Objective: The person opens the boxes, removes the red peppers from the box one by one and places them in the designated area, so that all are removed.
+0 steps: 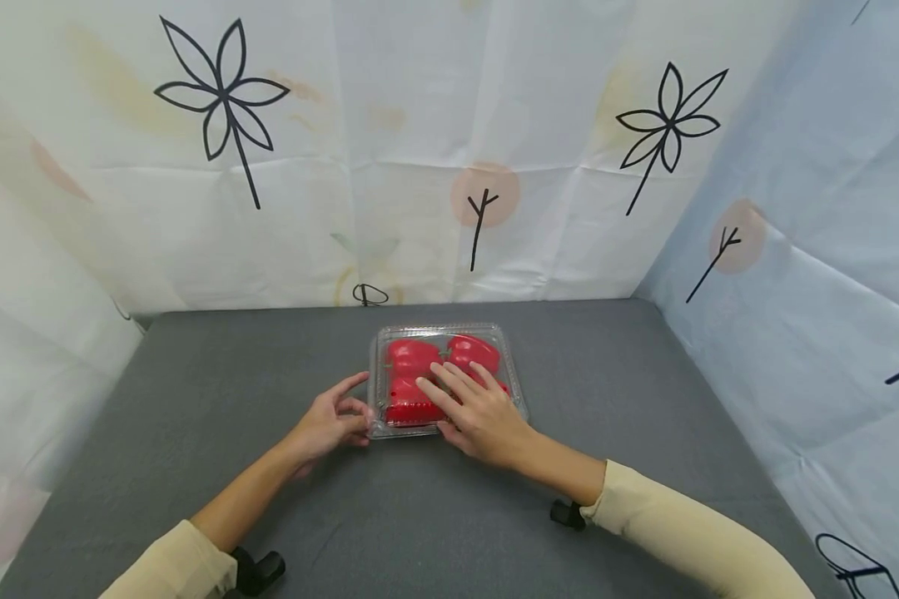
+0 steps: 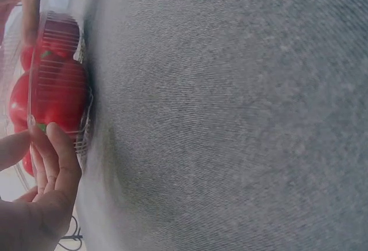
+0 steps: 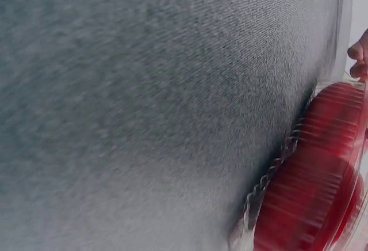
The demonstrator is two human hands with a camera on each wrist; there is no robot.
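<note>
A clear plastic clamshell box (image 1: 412,432) lies on the table with several red bell peppers (image 1: 414,358) inside, arranged in two rows. At its near left corner, my left hand (image 1: 328,423) pinches the box's edge; in the left wrist view the rim passes between the thumb (image 2: 12,149) and the fingers. My right hand (image 1: 487,424) lies across the top of the box with its fingers stretched out, its thumb by the front edge. That hand covers part of the peppers on the right. Whether the lid is latched, I cannot tell.
A grey cloth-covered table (image 1: 255,358) spreads around the box. White printed fabric (image 1: 419,100) hangs behind it and along both sides. Dark wrist devices sit at both cuffs, near the left sleeve (image 1: 176,566) and the right sleeve (image 1: 689,524).
</note>
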